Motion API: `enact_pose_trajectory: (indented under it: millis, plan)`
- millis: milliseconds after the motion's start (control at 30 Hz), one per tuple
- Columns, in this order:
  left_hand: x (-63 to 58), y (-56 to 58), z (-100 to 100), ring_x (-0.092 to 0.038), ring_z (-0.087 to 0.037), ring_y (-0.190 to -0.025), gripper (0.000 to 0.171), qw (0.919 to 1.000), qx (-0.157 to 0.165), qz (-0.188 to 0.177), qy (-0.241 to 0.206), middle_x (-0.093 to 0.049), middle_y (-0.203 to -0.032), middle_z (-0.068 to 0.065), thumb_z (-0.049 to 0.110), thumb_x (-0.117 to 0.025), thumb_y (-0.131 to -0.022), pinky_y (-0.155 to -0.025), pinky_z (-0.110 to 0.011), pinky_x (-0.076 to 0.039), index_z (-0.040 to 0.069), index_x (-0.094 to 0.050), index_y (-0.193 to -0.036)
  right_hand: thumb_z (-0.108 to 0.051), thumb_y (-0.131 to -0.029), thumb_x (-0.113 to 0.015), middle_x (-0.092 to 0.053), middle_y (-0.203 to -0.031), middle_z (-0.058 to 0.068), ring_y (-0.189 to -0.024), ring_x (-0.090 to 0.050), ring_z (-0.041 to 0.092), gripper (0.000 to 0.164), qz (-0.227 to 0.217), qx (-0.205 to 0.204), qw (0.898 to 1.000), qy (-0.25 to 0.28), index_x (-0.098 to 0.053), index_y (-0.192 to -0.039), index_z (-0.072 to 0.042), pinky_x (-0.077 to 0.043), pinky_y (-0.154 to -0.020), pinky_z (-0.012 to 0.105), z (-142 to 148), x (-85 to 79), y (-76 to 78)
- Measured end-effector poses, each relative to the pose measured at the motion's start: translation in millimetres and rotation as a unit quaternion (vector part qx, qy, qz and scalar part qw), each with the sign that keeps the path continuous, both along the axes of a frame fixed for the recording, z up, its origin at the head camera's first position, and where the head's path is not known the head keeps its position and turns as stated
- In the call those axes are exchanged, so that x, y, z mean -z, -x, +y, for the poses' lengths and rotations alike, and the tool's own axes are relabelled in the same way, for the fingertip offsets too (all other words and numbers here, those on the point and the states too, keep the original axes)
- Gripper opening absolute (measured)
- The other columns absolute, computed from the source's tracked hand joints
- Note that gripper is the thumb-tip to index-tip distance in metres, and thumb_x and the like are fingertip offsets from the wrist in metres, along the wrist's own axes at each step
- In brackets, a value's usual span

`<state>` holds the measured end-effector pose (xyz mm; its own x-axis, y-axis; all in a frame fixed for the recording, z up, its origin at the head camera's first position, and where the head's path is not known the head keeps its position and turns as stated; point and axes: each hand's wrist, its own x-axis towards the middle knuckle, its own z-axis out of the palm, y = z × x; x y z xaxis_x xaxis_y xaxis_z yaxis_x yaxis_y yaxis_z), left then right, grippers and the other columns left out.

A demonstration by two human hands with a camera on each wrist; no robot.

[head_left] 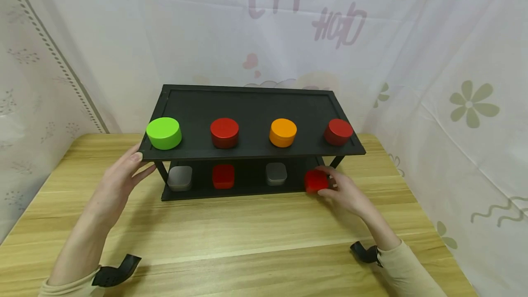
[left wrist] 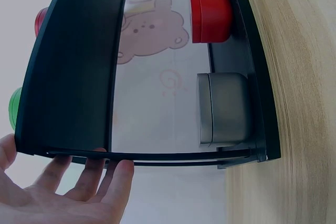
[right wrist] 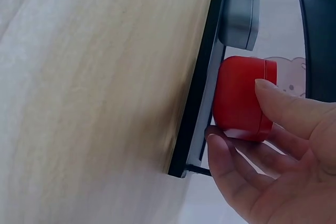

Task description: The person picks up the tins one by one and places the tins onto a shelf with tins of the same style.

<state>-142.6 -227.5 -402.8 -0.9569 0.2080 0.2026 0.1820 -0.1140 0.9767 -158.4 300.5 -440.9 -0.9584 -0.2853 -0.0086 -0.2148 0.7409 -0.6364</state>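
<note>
A black two-tier shelf stands on the table. My left hand holds the left front corner of its upper tier, thumb at the top edge and fingertips against the side in the left wrist view. At the right end of the lower tier, my right hand grips a red square tin between thumb and fingers. Left of it on that tier sit a grey square tin, another red square tin and a second grey tin.
On the upper tier stand a green round tin, a red round tin, an orange round tin and another red round tin. A printed white cloth hangs behind the wooden table.
</note>
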Motion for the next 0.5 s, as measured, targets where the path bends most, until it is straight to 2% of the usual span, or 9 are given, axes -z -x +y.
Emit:
enact_pose_trajectory:
  millis: [200,500]
  plan:
    - [0.2,0.0,-0.4,-0.038,0.006,-0.143,0.046,1.0000,0.001,-0.002,0.003,-0.042,-0.161,0.009,0.020,-0.035,-0.113,-0.105,-0.009,-0.049,0.013,-0.042,-0.158,-0.007,-0.094,-0.073,-0.059,-0.140,0.023,-0.108,-0.068,0.032,0.061,0.001,0.004,1.000,-0.001,-0.048,-0.150,-0.004,-0.062,-0.097,0.054,1.6,3.0,2.7]
    - [-0.2,0.3,0.6,-0.038,0.005,-0.144,0.046,1.0000,-0.001,-0.001,0.000,-0.044,-0.159,0.009,0.019,-0.035,-0.113,-0.105,-0.009,-0.050,0.012,-0.043,-0.157,-0.004,-0.096,-0.070,-0.051,-0.149,0.026,-0.127,-0.061,0.044,0.062,-0.020,0.018,1.000,0.000,-0.044,-0.152,-0.004,-0.061,-0.101,0.055,4.3,5.5,8.7]
